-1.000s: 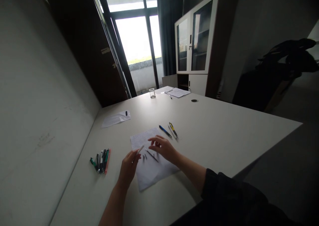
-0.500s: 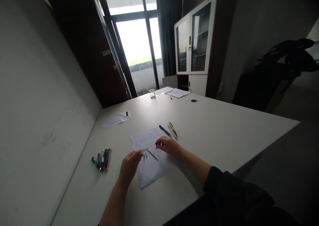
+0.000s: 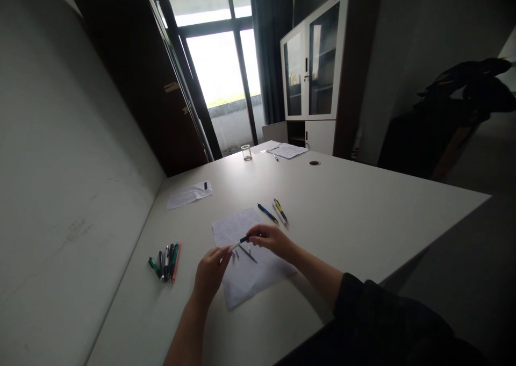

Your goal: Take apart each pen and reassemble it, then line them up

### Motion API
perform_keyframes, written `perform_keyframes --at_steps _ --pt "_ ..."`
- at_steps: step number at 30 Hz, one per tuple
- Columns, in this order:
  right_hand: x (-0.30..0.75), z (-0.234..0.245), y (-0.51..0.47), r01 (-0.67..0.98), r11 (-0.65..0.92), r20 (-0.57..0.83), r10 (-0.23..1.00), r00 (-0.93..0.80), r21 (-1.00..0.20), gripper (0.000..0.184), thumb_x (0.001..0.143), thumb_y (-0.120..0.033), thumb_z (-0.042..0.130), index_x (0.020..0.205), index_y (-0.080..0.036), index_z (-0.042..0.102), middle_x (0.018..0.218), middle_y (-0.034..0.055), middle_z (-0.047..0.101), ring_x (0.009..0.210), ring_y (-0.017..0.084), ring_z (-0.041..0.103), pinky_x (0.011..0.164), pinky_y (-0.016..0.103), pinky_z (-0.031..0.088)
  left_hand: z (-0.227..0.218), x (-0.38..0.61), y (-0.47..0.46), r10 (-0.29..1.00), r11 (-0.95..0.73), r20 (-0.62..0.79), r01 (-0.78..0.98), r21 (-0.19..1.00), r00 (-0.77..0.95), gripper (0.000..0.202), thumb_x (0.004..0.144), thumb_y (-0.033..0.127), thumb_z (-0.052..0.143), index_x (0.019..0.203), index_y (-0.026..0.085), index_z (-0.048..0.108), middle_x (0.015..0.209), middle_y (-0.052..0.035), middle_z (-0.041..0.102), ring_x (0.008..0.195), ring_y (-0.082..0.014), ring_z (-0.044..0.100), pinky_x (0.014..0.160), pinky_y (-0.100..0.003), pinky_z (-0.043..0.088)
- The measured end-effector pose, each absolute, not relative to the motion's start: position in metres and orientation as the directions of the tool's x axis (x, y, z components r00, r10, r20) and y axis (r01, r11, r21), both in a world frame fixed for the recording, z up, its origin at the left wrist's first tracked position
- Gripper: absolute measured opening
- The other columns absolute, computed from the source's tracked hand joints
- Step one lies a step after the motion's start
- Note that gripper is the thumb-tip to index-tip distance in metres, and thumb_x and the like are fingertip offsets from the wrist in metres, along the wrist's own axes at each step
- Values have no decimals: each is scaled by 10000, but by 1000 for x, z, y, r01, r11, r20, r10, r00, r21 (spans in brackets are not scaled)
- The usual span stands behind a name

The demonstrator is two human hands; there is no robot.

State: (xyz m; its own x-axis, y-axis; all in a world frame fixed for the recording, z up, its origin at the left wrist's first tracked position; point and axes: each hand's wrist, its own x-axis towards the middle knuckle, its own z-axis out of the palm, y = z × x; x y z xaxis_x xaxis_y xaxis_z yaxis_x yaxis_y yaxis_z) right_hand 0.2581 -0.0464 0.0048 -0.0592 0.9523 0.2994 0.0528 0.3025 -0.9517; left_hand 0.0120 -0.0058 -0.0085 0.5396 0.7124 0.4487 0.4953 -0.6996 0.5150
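My left hand [image 3: 210,272] is closed round a white pen barrel [image 3: 234,245], held just above a written sheet of paper [image 3: 245,258] on the white table [image 3: 342,215]. My right hand [image 3: 271,238] pinches a small black pen part [image 3: 244,239] right at the barrel's tip. A thin dark refill [image 3: 248,254] and small pen pieces [image 3: 235,254] lie on the paper below the hands.
Several pens [image 3: 166,259] lie in a row to the left. Three pens [image 3: 274,212] lie beyond the paper. A folded paper [image 3: 189,193] sits near the wall. A glass [image 3: 246,151] and papers [image 3: 286,150] stand at the far end, before a cabinet [image 3: 314,70].
My right hand has closed on the small black part from the paper and brought it left to the tip of the barrel in my left hand.
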Motion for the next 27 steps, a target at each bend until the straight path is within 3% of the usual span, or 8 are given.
perform_keyframes --at_steps 21,27 --pt "253 -1 -46 132 327 320 945 -69 -936 311 757 -399 751 938 -145 750 723 47 718 626 140 625 603 247 494 -6 12 -7 644 -762 496 540 357 582 276 967 345 483 1146 245 668 894 -64 686 821 -189 638 725 -281 506" --pt "247 -1 -50 298 411 393 912 -120 -862 258 776 -383 740 901 -159 770 675 26 690 595 120 571 578 227 454 -3 19 -11 597 -801 495 495 336 631 287 962 324 500 1210 271 633 946 -59 701 880 -196 632 770 -304 513"
